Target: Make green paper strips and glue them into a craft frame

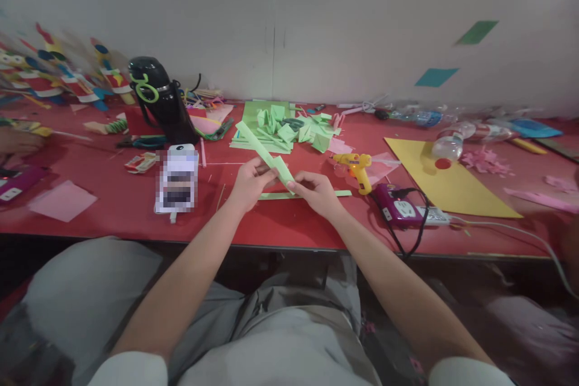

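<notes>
A light green paper strip (256,141), folded over near its lower end, slants between my two hands above the red table. My left hand (250,183) is closed on it at the fold, thumb toward the middle. At the strip's lower right end, my right hand (320,194) pinches the paper between thumb and fingers. A second green paper strip (342,193) lies flat on the table beneath, partly hidden by my hands. Just beyond are several folded green paper pieces (286,132) heaped on green sheets (251,111).
A yellow glue gun (357,169) and a purple power strip (398,208) with cables lie to the right, near yellow card (452,184) and plastic bottles (449,143). On the left stand a phone (178,180) and a black flask (163,102). Another person's hand (17,142) is at far left.
</notes>
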Tool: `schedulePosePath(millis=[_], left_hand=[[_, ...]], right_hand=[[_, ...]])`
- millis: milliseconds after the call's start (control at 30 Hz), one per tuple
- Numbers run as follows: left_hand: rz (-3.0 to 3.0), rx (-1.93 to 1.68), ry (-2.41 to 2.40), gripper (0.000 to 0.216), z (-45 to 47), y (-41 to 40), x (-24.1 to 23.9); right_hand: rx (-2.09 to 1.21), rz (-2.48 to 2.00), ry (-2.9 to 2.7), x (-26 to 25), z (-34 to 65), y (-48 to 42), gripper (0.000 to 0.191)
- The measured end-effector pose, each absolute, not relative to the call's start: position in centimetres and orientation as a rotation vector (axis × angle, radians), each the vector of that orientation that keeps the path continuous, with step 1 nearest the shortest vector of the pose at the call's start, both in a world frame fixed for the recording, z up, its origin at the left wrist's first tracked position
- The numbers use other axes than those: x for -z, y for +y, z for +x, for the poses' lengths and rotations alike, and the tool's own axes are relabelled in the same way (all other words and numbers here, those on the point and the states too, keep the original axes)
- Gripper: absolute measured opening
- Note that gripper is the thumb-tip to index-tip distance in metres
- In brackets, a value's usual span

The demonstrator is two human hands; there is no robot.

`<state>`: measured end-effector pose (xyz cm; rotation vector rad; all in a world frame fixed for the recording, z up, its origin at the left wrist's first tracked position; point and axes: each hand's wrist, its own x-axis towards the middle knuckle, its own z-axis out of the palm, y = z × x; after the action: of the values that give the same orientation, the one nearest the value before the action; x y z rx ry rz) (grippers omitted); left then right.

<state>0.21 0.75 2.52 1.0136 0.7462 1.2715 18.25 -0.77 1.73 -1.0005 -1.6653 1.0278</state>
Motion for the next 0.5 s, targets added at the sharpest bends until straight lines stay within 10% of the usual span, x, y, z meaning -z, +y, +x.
schedulePosePath(millis=[500], left_hand=[[1.092, -1.524, 0.949, 0.038, 0.21, 1.06, -2.5]], right_hand=[[-0.988, -0.819, -1.831, -1.32, 18.5, -0.79, 0.032]])
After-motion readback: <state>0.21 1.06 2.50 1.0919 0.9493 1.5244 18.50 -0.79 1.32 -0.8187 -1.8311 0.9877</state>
